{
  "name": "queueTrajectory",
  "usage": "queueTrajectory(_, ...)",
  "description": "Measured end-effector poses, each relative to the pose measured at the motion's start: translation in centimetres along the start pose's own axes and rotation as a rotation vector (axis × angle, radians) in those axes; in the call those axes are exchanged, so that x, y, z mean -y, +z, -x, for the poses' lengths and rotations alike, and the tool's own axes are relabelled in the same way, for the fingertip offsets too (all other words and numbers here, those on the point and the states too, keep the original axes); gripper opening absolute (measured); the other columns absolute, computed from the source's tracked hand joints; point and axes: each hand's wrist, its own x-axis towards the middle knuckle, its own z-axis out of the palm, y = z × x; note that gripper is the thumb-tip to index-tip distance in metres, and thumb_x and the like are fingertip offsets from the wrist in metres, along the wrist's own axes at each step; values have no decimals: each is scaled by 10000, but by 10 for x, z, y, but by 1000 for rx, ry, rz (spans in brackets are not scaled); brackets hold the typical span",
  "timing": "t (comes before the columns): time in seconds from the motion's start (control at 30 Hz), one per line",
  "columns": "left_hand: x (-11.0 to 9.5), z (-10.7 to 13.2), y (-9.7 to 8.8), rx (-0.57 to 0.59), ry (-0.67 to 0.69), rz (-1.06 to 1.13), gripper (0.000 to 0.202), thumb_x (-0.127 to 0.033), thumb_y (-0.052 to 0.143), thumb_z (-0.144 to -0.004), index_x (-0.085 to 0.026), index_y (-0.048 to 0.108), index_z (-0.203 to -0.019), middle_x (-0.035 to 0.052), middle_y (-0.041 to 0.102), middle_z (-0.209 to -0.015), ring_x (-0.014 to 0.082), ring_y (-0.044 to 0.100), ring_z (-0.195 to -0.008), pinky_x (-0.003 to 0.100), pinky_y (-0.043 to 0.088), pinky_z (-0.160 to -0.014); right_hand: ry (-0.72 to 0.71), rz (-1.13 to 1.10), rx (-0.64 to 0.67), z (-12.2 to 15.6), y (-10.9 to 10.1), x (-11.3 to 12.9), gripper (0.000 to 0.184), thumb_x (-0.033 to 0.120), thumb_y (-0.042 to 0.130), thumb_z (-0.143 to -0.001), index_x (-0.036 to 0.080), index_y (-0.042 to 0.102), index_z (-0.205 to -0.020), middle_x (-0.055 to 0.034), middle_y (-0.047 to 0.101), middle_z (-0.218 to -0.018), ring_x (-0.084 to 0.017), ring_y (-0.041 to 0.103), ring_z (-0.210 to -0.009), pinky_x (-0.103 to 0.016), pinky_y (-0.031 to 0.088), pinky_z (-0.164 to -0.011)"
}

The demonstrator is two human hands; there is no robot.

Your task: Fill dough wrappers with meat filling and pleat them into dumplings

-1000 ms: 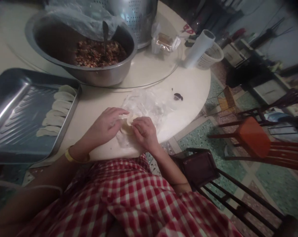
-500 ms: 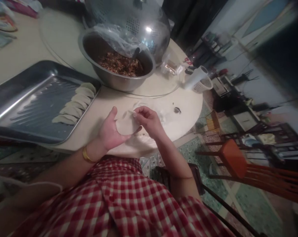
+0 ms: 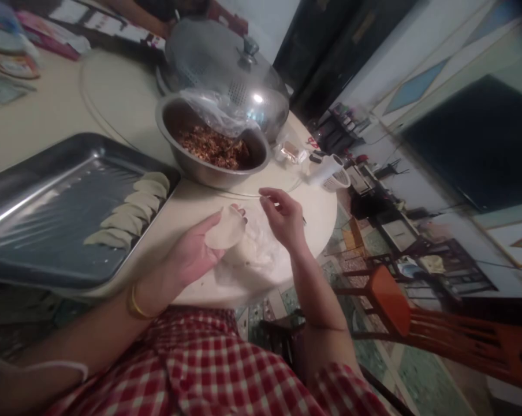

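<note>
A round, pale dumpling wrapper [image 3: 226, 229] lies flat across my left hand [image 3: 191, 254], held between the thumb and the fingers beneath. My right hand [image 3: 284, 216] is off the wrapper, above the table to its right, fingers loosely curled and tips slightly apart, with nothing visible in them. Just beyond both hands sits a steel bowl [image 3: 209, 175] of brown minced filling [image 3: 215, 147], with clear plastic film [image 3: 217, 112] over its far side. On the left, several folded dumplings [image 3: 131, 214] rest in a row along the right side of a metal tray [image 3: 66, 199].
Behind the bowl stands a perforated steel dome with a lidded top [image 3: 226, 63]. A white basket [image 3: 336, 180] and a small clear packet [image 3: 291, 151] are at the table's right. White flour-like patches [image 3: 261, 248] mark the tabletop. An orange chair [image 3: 388, 297] stands right; another person's arm [image 3: 152, 20] shows at the back.
My right hand has let go of the wrapper and moved right, away from it. My left hand keeps the wrapper, now turned more face-up. The camera view has tilted up.
</note>
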Motion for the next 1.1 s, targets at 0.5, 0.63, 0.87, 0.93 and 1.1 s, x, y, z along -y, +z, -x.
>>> queueTrajectory(0.5, -22, -24, 4, -226, -71, 401, 304, -199, 470, -981, -226, 663, -1214, 27, 742, -1176, 209, 617, -1243, 360, 521, -1060, -145, 288, 397, -183, 55, -40, 171, 238, 600, -866, 177, 698, -992, 20, 694, -774, -141, 621, -730, -292, 499, -756)
queueTrajectory(0.63, -21, -21, -2, -281, -94, 402, 367, -216, 518, -971, -241, 596, -1330, 28, 712, -1246, 210, 592, -1274, 412, 439, -1133, -290, 364, 456, -186, 64, -33, 245, 283, 505, -949, 186, 645, -773, -7, 673, -756, -161, 624, -773, -300, 484, -788)
queueTrajectory(0.87, -21, -18, -5, -410, -211, 438, 360, -315, 512, -960, -334, 623, -1303, 0, 718, -1233, 249, 613, -1248, 425, 515, -1053, -389, 346, 317, -174, 39, -16, 247, 334, 419, -994, 222, 593, -860, 10, 632, -724, -153, 619, -721, -292, 489, -737)
queueTrajectory(0.93, -21, -18, -5, -421, -225, 479, 378, -339, 479, -963, -327, 615, -1315, 7, 719, -1231, 252, 620, -1238, 422, 518, -1052, -397, 381, 351, -167, 40, -18, 231, 322, 431, -987, 218, 597, -864, 3, 647, -722, -160, 624, -717, -288, 483, -715)
queueTrajectory(1.1, -19, -18, -6, -407, -251, 519, 411, -343, 479, -945, -321, 593, -1340, 14, 714, -1243, 244, 614, -1247, 408, 491, -1083, -389, 453, 370, -159, 52, -26, 253, 296, 421, -983, 195, 609, -846, -41, 682, -759, -178, 638, -747, -287, 466, -701)
